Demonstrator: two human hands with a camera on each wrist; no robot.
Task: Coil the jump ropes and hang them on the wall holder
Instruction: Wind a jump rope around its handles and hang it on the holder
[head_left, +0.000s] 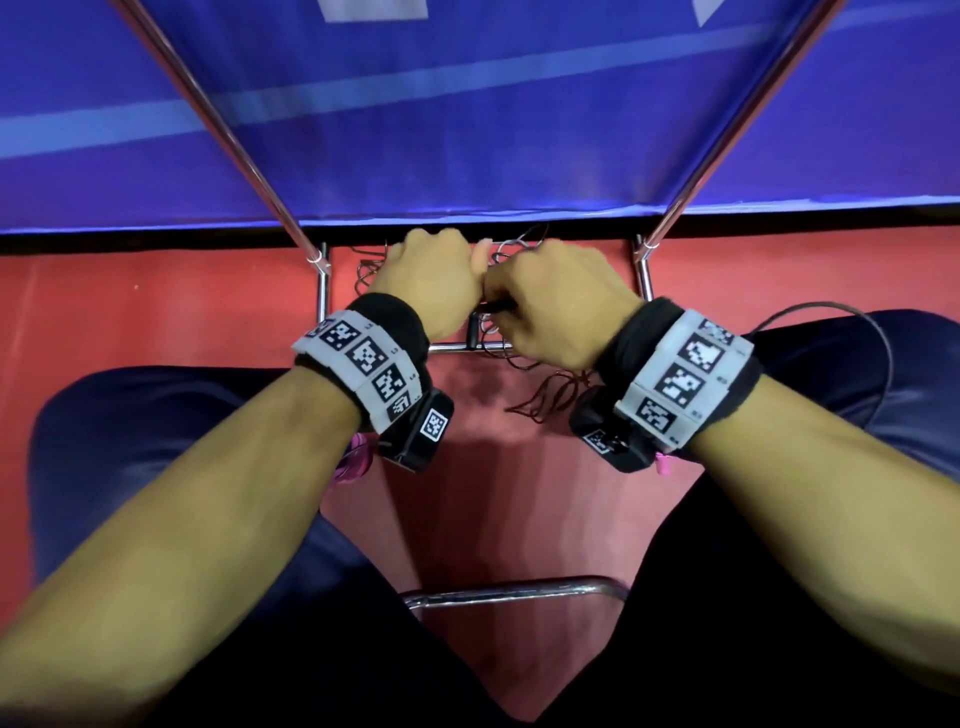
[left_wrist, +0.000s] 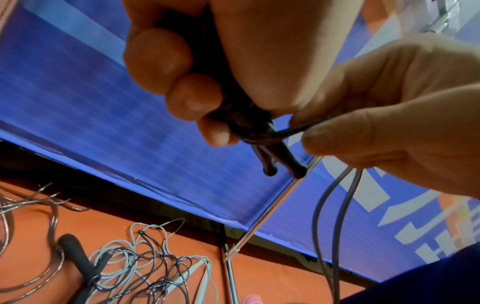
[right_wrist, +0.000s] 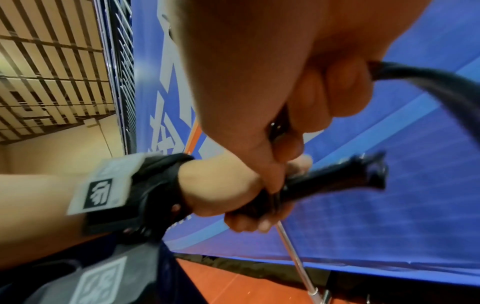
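Note:
My left hand (head_left: 431, 280) grips the two black handles (left_wrist: 262, 139) of a jump rope held side by side, fingers curled round them. Close against it, my right hand (head_left: 550, 306) pinches that rope's dark cord (left_wrist: 303, 128) between thumb and finger where it crosses the handles. Loops of the cord (left_wrist: 324, 205) hang below the right hand. In the right wrist view the handles (right_wrist: 332, 179) stick out of the left hand (right_wrist: 233, 195), and a stretch of black cord (right_wrist: 428, 82) runs off from the right hand (right_wrist: 298, 98). The wrap itself is partly hidden by fingers.
Other jump ropes lie tangled on the red floor (head_left: 156, 322): pale and dark cords (left_wrist: 145, 263) and a dark grey handle (left_wrist: 75, 253). A chrome tube frame (head_left: 322, 291) stands against a blue banner (head_left: 467, 130). My knees flank the hands; a chair bar (head_left: 509, 592) is below.

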